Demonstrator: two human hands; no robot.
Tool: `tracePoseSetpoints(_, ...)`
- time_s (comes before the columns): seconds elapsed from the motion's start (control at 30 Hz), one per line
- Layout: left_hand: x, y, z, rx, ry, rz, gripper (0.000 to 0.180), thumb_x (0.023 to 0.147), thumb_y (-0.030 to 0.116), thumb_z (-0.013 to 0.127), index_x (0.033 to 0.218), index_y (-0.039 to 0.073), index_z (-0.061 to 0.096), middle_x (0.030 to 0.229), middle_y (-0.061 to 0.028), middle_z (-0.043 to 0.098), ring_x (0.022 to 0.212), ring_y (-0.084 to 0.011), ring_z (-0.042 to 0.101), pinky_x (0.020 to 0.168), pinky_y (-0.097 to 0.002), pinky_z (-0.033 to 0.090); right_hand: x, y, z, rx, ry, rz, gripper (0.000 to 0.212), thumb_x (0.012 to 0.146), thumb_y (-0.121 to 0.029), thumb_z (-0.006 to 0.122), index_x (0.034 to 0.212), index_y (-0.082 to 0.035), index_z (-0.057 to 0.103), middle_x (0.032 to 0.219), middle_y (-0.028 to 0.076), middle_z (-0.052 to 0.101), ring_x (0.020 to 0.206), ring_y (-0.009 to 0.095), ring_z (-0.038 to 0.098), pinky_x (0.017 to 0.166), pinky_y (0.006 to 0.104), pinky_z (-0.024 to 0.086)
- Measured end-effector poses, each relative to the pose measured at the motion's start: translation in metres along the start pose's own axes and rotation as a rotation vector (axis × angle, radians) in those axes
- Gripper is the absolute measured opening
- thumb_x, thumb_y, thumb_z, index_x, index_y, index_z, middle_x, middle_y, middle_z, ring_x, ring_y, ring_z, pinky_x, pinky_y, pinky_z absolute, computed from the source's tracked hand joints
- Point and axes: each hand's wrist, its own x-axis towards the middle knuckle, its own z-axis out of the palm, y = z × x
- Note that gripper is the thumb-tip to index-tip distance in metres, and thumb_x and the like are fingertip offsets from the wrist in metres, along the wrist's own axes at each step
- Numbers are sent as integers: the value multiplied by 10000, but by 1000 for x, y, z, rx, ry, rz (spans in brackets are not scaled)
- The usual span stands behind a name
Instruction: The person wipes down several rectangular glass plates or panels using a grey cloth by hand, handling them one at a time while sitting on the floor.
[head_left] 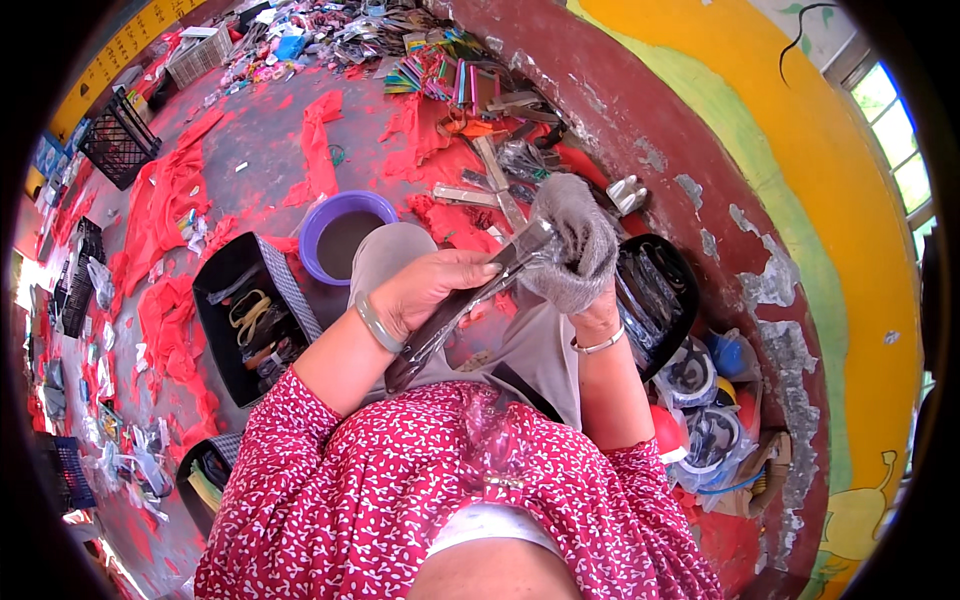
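Probable step: wiping the dark strip point(438, 328).
The left hand point(432, 288) grips the strip above the lap, thumb on top; the right hand point(598, 314) holds the grey cloth point(580, 245) against its far end, fingers hidden. Recommended: brace the strip close to the cloth, apply even pressure along its length, refold to a clean face as needed.
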Motion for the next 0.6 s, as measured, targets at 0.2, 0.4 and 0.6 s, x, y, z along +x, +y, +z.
tracePoseSetpoints(0.2,-1,3,7,13,9,-46,226,881,216,515,951,1,525,622,-63,539,472,-105,509,423,-206,420,-2,5,-20,173,-102,-2,532,787,-241,573,1218,36,427,1248,193,454,1123,321,478,959,431,400)
tracePoseSetpoints(0.4,-3,1,14,31,76,-12,228,883,215,513,962,1,524,617,-55,532,461,-95,496,418,-200,409,-4,11,14,-341,-9,-341,383,757,45,607,1125,29,505,1130,100,549,1024,176,531,900,309,419)
tracePoseSetpoints(0.6,-3,1,14,-9,72,3,231,875,220,530,960,5,533,625,-53,537,466,-93,496,420,-203,409,-8,7,13,-378,-31,-422,395,755,44,608,1135,33,500,1107,96,559,997,174,545,891,312,431)
